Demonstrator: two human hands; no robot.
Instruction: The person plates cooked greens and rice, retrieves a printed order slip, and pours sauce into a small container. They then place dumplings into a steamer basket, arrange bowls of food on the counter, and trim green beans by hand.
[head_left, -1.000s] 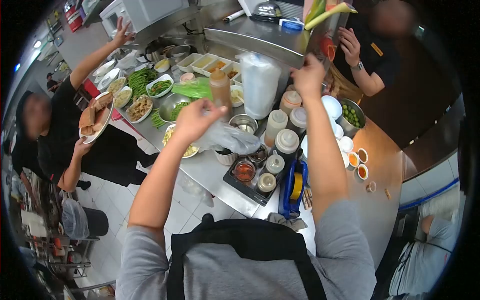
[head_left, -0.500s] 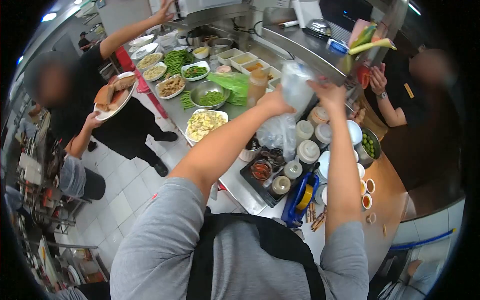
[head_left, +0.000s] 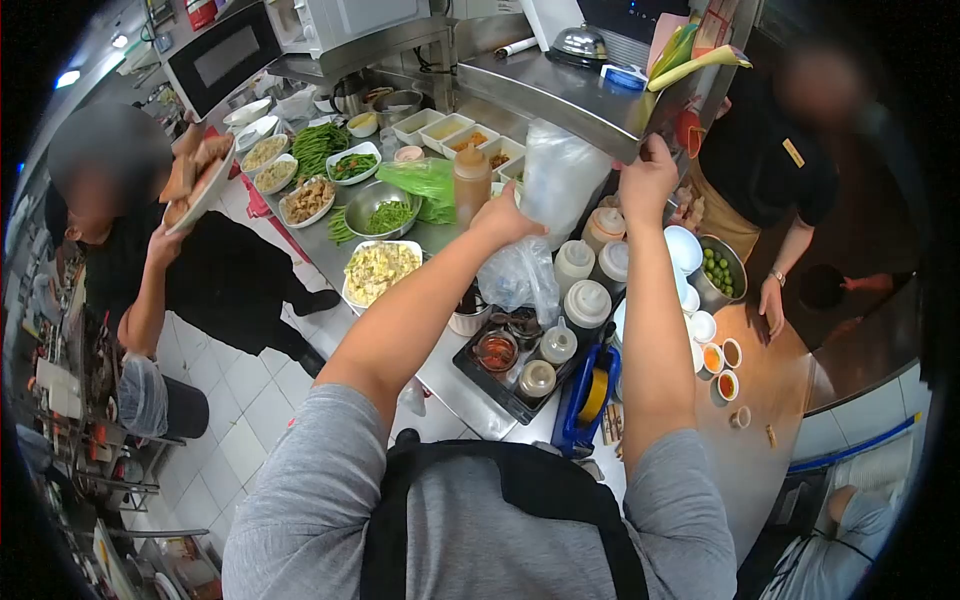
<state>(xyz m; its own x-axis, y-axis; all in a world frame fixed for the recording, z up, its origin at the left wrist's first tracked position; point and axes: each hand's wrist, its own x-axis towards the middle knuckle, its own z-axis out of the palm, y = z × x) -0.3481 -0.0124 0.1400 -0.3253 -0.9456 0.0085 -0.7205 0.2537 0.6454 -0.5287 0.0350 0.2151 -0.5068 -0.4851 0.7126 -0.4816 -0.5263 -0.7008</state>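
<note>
My left hand is closed at the left side of a bundle of clear plastic bags, which stands upright on the counter. My right hand is raised to the right of the bundle, close under the steel shelf edge, with its fingers pinched together. Whatever it may hold is too hard to see. A crumpled plastic bag hangs below my left hand. Beside it stand white-capped squeeze bottles and a sauce bottle. A black tray holds jars and a dish of red sauce.
Bowls of greens and a dish of yellow-white food fill the left counter. A blue tape dispenser is near my body. One person at left holds a plate of food. Another person stands behind the right counter.
My right hand has come away from the bag bundle to the right, its fingers now pinched. The person at left has lowered one arm; a microwave door there shows open.
</note>
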